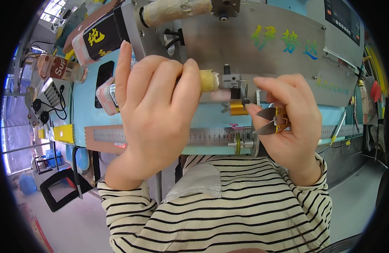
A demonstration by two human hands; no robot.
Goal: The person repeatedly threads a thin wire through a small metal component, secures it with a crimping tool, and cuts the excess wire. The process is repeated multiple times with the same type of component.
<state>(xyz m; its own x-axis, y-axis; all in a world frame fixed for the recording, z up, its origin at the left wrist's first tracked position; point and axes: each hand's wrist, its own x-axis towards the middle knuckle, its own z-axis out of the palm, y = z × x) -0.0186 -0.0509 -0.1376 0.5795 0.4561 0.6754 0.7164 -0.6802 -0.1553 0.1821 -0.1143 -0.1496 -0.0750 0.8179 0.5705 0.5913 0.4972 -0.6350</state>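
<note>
My left hand (156,97) is curled, its little finger lifted, around a tan wrapped cylinder, seemingly a handle (208,80), whose end shows to the right of the thumb side. Tucked in my right hand (293,114) are small thread snips (275,120), with dark pointed blades and yellow handles. The thumb and index finger of that hand are apart, beside a small metal fixture (232,81) with a thin pin. A gold spool (237,109) sits below the fixture. Whether my right fingertips touch a fine thread or wire cannot be made out.
A long steel ruler (203,137) runs along the front edge, with a greenish wheel on a shaft (237,144) over it. Behind stands a grey metal machine panel (287,55). At left are a phone (104,82), a plastic bottle (61,67) and a black wrapped block (104,36).
</note>
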